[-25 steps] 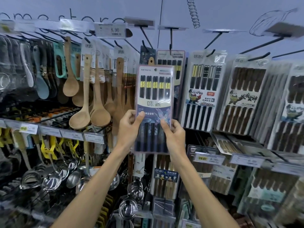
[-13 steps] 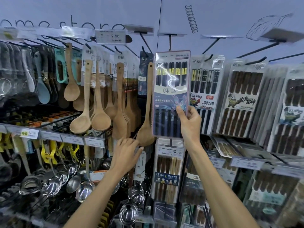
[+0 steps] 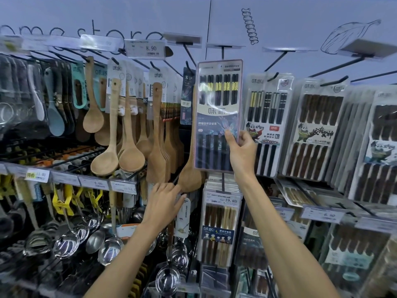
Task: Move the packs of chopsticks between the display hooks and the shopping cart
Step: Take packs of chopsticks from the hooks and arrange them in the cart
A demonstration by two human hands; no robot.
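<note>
Wall hooks (image 3: 277, 61) are crowded. The chopstick pack (image 3: 218, 117), pinched low by the right hand (image 3: 241, 151) (left hand (image 3: 165, 203) spread), could be swayed past its hook (image 3: 222, 53).

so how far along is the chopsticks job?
Done: nothing provable; the cart is out of view. In hand: right hand pinches the pink-edged pack of black chopsticks up at the top black wire hook; left hand open, low. Left: probably seat its hang hole on the hook, release.
</note>
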